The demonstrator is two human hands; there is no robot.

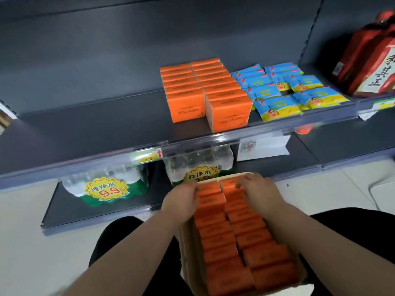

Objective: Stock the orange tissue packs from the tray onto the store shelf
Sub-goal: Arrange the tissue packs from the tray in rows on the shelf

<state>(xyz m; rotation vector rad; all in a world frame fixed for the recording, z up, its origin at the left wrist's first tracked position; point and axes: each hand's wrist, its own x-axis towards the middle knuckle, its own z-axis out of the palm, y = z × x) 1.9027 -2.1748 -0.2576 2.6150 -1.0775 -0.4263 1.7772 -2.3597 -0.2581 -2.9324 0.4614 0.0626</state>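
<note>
Orange tissue packs (215,231) are seen in two rows in the cardboard tray (185,242) at 6 o'clock, its near end cut off. The left hand (181,201) and right hand (259,193) are curled over the farthest packs. The thumbs are hidden, so a grip cannot be told. Bare shelf (96,129) is left at 9 o'clock of the stocked packs (205,92).

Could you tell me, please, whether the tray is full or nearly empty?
Full, or nearly so: orange packs fill the tray in two rows from the near end to the far rim, with no gap visible.
</note>
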